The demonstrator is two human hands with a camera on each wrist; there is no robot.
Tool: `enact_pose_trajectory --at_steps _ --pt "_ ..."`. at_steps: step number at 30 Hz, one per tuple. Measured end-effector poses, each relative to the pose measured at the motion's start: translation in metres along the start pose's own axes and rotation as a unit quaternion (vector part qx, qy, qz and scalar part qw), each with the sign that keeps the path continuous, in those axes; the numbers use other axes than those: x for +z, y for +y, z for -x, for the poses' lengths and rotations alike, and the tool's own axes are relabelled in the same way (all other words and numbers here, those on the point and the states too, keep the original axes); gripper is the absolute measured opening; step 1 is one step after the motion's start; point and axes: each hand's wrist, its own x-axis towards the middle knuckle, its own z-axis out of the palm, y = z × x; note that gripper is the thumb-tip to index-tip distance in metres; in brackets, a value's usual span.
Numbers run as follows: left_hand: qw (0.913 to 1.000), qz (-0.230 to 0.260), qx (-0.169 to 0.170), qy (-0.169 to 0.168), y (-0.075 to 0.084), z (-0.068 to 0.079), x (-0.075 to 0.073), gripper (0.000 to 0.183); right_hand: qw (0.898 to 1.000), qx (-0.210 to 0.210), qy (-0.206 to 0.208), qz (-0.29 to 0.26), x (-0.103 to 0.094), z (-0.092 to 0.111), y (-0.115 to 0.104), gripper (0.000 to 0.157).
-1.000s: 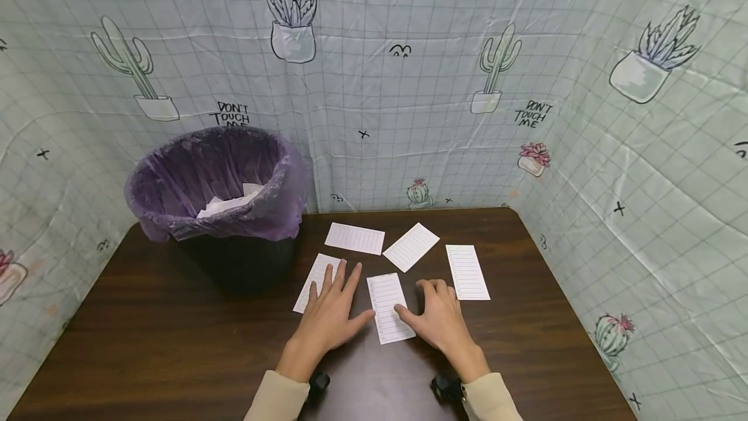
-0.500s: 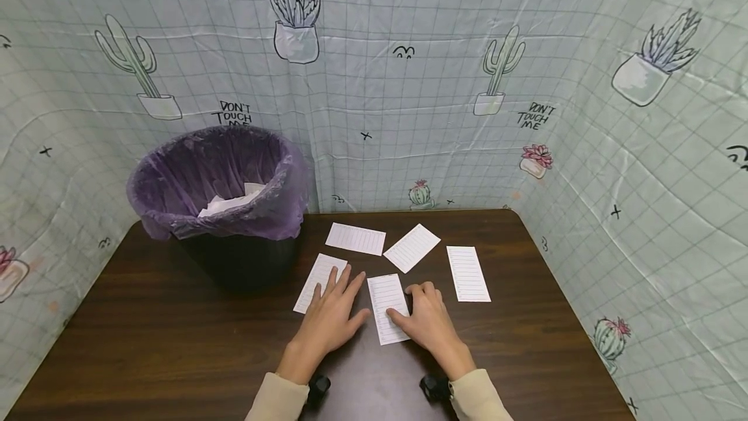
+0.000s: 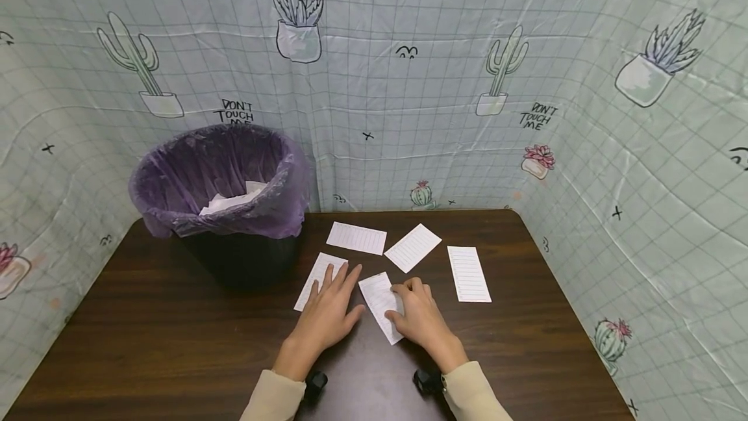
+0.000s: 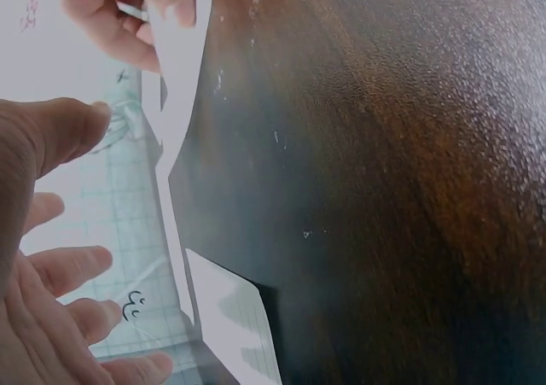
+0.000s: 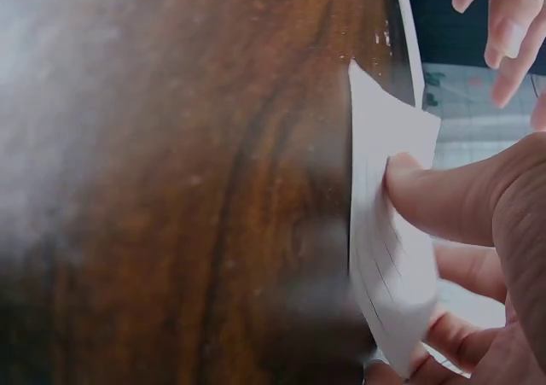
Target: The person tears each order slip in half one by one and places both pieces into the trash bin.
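A lined paper slip (image 3: 376, 301) is pinched along its right edge between the thumb and fingers of the right hand (image 3: 423, 320), bowing slightly, probably because an edge gives the only hold on something so flat. Left of that grip, the left hand (image 3: 324, 314) has its fingers apart over a second slip (image 3: 319, 269), holding nothing; contact is unclear. Beyond the fingers, three further slips (image 3: 356, 239) (image 3: 413, 247) (image 3: 469, 275) lie flat on the worktop (image 3: 152, 336), seemingly spaced for separate gripping.

On the counter (image 3: 526, 356), note slips (image 3: 469, 274) lie left, right and behind the slip (image 3: 378, 304) in my right grip (image 3: 421, 318); trash can (image 3: 234, 242) far left.
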Motion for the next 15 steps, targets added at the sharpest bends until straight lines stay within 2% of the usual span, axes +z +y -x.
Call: enact_pose_trajectory --at_steps 5,9,11,15 --pt "1.0000 0.004 -0.005 -0.004 -0.0011 -0.0005 0.0001 0.071 1.000 -0.011 -0.019 -0.012 -0.0024 -0.0032 -0.0014 0.032" --pt "1.0000 0.004 -0.004 -0.005 -0.0020 -0.0002 0.0003 0.070 0.999 -0.021 -0.031 -0.023 -0.0037 -0.0069 -0.0021 0.035" --pt "1.0000 0.006 -0.004 -0.005 -0.0023 0.0003 0.0005 0.070 0.999 -0.011 -0.029 -0.031 -0.0042 -0.0079 -0.0024 0.039" --pt "0.9999 0.006 -0.006 -0.006 -0.0024 0.0005 0.0016 0.068 0.999 0.037 -0.016 -0.036 -0.0059 -0.0085 -0.0036 0.043"
